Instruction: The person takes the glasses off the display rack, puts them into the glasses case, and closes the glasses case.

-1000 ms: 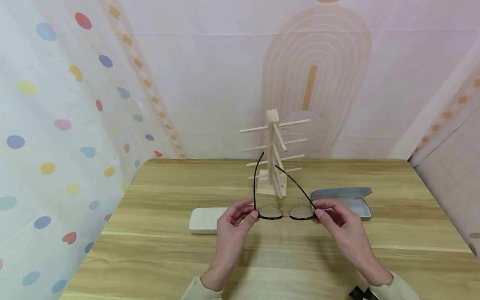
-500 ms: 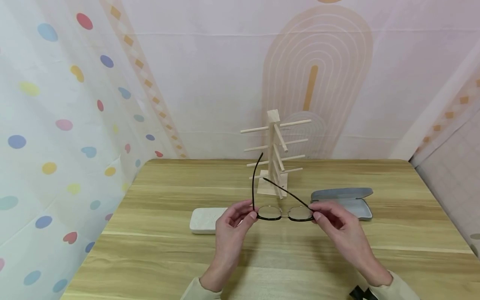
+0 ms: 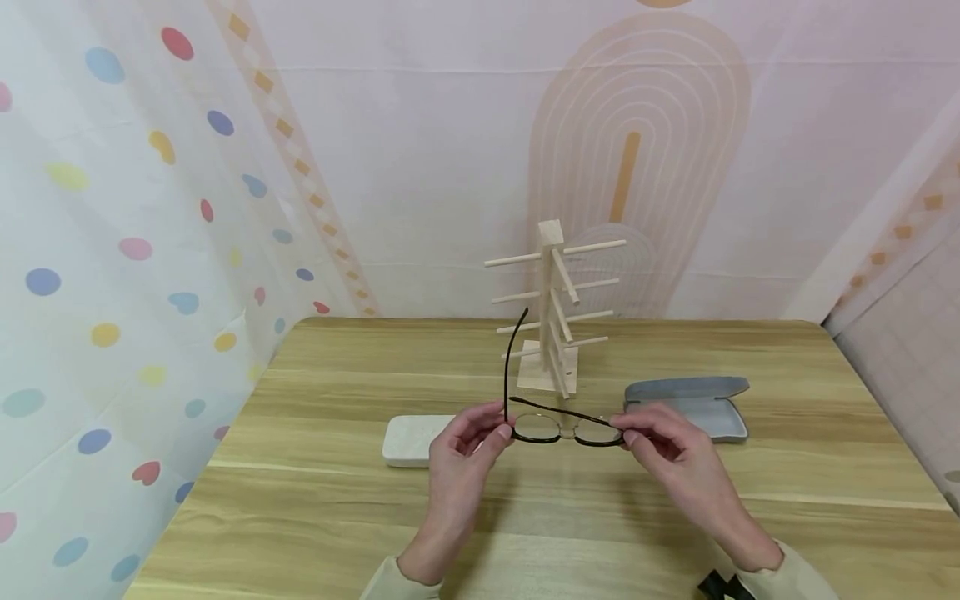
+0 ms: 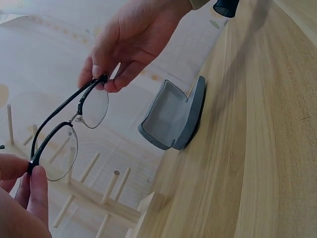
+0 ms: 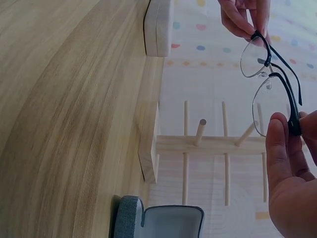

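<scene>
A pair of eyeglasses (image 3: 537, 439) with black upper rims and thin metal lower rims is held above the table between both hands. My left hand (image 3: 462, 467) pinches its left corner by the hinge; the left temple arm stands out toward the back. At the opposite corner, my right hand (image 3: 686, 467) pinches the frame near the right hinge. The right temple arm (image 3: 558, 409) is folded nearly flat across behind the lenses. In the left wrist view, the right hand (image 4: 133, 47) has thumb and fingers on the frame's end. The left hand (image 5: 247, 17) shows across the right wrist view.
Behind the glasses stands a wooden peg rack (image 3: 550, 292) with several rods. An open grey glasses case (image 3: 701, 408) lies behind the right hand. A closed white case (image 3: 412, 440) sits partly behind the left hand. A black object (image 3: 723, 586) is by the right sleeve.
The right temple arm has swung inward, from pointing back to lying almost along the lenses. The right hand has shifted slightly left; the left hand keeps its grip.
</scene>
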A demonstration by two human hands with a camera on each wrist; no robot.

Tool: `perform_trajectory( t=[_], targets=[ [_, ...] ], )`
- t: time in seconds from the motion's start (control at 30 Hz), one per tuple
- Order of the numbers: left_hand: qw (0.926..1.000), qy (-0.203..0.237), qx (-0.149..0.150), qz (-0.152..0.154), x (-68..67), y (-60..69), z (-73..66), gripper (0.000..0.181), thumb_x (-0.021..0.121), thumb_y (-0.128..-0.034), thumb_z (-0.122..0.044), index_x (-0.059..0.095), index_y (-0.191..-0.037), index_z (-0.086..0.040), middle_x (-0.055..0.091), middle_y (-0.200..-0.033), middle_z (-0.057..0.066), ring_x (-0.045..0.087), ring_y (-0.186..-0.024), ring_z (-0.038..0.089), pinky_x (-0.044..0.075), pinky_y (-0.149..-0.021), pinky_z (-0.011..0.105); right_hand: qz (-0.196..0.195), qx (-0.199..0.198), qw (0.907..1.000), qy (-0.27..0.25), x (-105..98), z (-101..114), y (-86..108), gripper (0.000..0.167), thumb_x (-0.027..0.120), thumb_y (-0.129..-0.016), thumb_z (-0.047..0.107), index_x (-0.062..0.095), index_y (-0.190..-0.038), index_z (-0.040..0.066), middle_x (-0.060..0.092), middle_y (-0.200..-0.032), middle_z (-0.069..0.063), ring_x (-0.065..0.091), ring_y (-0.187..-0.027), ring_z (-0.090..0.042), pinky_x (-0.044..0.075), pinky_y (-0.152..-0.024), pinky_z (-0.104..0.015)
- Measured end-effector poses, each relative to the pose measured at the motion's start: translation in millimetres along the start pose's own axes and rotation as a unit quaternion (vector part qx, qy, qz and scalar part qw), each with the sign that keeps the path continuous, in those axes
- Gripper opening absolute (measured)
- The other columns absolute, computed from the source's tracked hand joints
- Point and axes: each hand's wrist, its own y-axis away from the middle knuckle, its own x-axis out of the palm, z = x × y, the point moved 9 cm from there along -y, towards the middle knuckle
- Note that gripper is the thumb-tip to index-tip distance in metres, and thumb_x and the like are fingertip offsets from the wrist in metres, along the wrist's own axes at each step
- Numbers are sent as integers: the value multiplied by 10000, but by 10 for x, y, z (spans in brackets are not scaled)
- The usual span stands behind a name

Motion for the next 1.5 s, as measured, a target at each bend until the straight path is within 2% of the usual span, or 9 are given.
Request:
perform_trajectory(
  t=[0.17, 0.37, 0.57, 0.8, 1.1, 1.33, 1.5],
  targets=[
    [9999, -125, -56, -5, -13, 2, 4, 270, 695, -888, 134, 691, -1156, 95, 709, -1062, 272, 712, -877, 116, 586, -757, 210, -7, -91, 10000, -25, 8, 10, -2, 273, 625, -961, -119, 774, -1095, 65, 691, -1061, -38, 660, -913, -81, 577, -738, -185],
    [9995, -321, 3, 33, -33, 12, -6, 240, 741, -895, 63, 721, -1134, 57, 738, -1027, 210, 720, -880, 142, 515, -638, 163, 67, -146, 9999, 17, 25, 14, 0, 286, 622, -958, -124, 783, -1087, 73, 692, -1081, -19, 671, -904, -91, 580, -720, -194],
    [9996, -273, 60, 45, -50, 17, -11, 220, 744, -894, 62, 728, -1113, 78, 758, -995, 150, 727, -891, 145, 554, -679, 177, 122, -85, 9998, 115, 38, -1, 0, 298, 625, -957, -117, 793, -1086, 92, 696, -1076, -14, 675, -888, -91, 577, -704, -197],
    [9997, -215, 0, 99, -73, 25, 17, 189, 733, -900, 75, 730, -1085, 108, 745, -1039, 198, 732, -907, 136, 590, -748, 211, 163, -47, 9997, 158, 55, -26, 4, 304, 625, -949, -125, 795, -1086, 87, 692, -1081, -13, 674, -898, -83, 583, -722, -197],
    [9989, -422, -46, 179, -88, 15, 20, 170, 732, -907, 58, 755, -1072, 92, 752, -1056, 197, 721, -883, 111, 580, -728, 199, 207, 66, 9995, 239, 65, -38, -4, 292, 625, -955, -107, 796, -1075, 98, 695, -1084, -6, 681, -889, -87, 585, -712, -206],
    [9983, -497, 75, 295, -69, 13, 2, 162, 698, -905, 107, 750, -1058, 118, 745, -1057, 189, 720, -915, 101, 591, -784, 212, 216, 156, 9993, 277, 57, -42, -13, 265, 635, -975, -67, 790, -1065, 129, 702, -1070, 5, 672, -875, -84, 577, -692, -206],
    [9972, -646, 195, 321, -68, 16, -13, 151, 701, -902, 104, 780, -1026, 69, 742, -1052, 190, 716, -937, 111, 593, -799, 221, 211, 233, 9991, 276, 52, -55, -9, 247, 639, -982, -50, 786, -1063, 132, 701, -1068, 7, 669, -856, -89, 575, -678, -212]
  ],
)
